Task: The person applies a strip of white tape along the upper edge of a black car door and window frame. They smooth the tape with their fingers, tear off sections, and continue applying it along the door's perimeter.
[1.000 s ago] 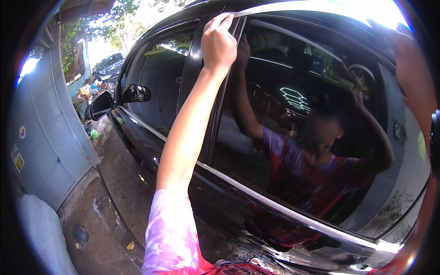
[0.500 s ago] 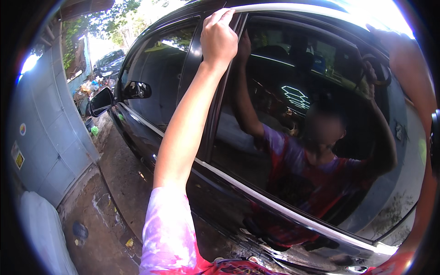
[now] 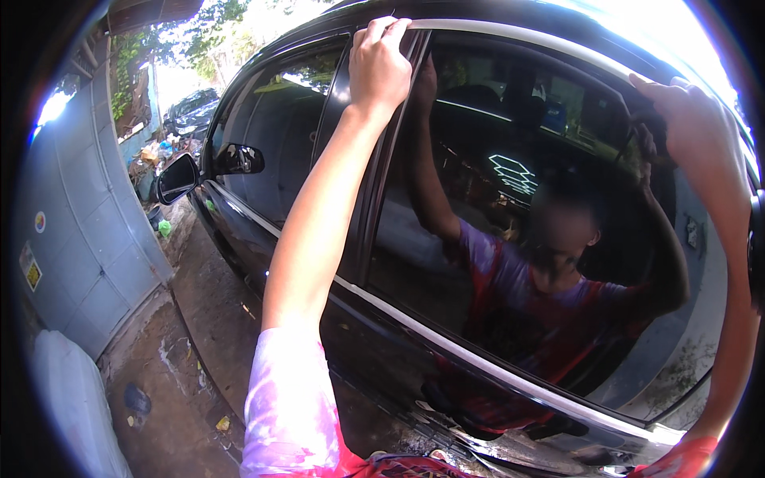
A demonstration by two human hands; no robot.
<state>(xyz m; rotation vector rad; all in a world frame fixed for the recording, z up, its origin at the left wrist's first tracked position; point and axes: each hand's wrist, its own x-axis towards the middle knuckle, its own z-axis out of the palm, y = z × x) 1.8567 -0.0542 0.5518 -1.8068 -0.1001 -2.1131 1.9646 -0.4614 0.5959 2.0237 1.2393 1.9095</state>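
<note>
Trim strip (image 3: 518, 32) above the rear window (image 3: 526, 223) might bow if the left hand (image 3: 380, 68), apparently pinching its front end, slips or the right hand (image 3: 695, 123), grip unclear, presses unevenly.

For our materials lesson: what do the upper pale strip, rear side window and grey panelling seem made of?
Upper pale strip: satin metal or plastic; soft sheen leaves it open.
Rear side window: likely glass, dark and glossy, mirroring its surroundings.
Grey panelling: probably painted metal, fairly matte, with flat faces and seams.
</note>
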